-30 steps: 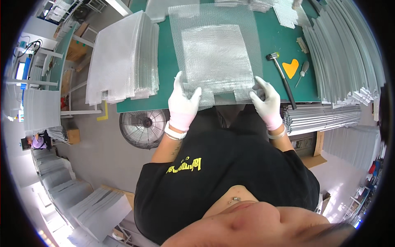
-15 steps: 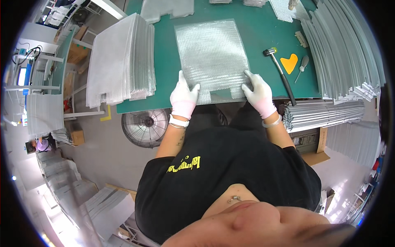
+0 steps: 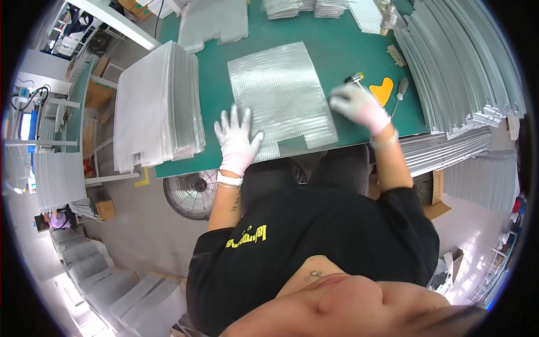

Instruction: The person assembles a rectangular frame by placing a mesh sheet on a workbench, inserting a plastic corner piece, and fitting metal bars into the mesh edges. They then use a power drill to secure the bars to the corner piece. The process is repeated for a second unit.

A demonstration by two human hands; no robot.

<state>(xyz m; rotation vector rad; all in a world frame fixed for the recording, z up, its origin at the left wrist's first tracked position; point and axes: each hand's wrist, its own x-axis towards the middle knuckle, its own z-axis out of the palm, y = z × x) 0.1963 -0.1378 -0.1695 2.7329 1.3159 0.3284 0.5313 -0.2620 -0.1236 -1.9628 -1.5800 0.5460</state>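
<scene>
A silvery mesh sheet with a notch in its near edge lies flat on the green tabletop. My left hand, in a white glove with a pink cuff, rests at the sheet's left edge with its fingers spread. My right hand, gloved the same way, is to the right of the sheet and smeared by motion. It covers most of the handle of a hammer; whether its fingers touch anything I cannot tell. Just beyond that hand lie an orange heart-shaped scraper and a screwdriver.
A tall stack of mesh sheets stands at the table's left. Many pale panels line the right edge, with more strips below. Other mesh pieces lie at the back. A fan stands under the front edge.
Both hands have let go of the mesh sheet's near corners. My left hand has spread open beside it; my right hand has moved right and away from me, over the hammer's handle.
</scene>
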